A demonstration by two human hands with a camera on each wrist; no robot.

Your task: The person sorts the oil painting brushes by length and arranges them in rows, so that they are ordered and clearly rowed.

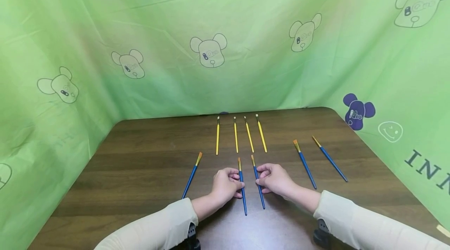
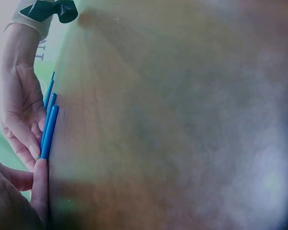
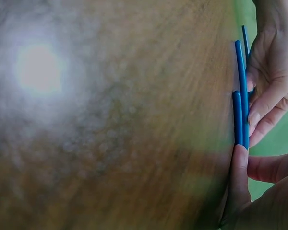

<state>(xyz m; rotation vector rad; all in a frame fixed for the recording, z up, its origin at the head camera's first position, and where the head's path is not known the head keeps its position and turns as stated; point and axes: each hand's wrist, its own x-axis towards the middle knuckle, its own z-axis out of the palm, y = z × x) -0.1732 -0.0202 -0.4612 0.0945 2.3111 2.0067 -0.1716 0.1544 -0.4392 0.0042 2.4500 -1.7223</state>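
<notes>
Near the middle of the table, my left hand (image 1: pixel 225 184) pinches a blue-handled paintbrush (image 1: pixel 244 201) between thumb and fingers. Just to its right, my right hand (image 1: pixel 277 180) pinches a second blue paintbrush (image 1: pixel 261 197) in the same way. Both brushes point away from me, bristles at the far end, a small gap between them. The left wrist view has the left hand (image 2: pixel 19 196) at the lower left, its thumb against a blue handle (image 2: pixel 50 129). At the lower right of the right wrist view, the right hand (image 3: pixel 259 196) touches a blue handle (image 3: pixel 237 115).
Several yellow paintbrushes lie in a row at the back, including one at the left end (image 1: pixel 217 136) and one at the right end (image 1: pixel 261 134). A blue paintbrush (image 1: pixel 190 179) lies left; two more (image 1: pixel 306 166) lie right. Green printed cloth (image 1: pixel 246 86) surrounds the wooden table (image 1: pixel 140 172).
</notes>
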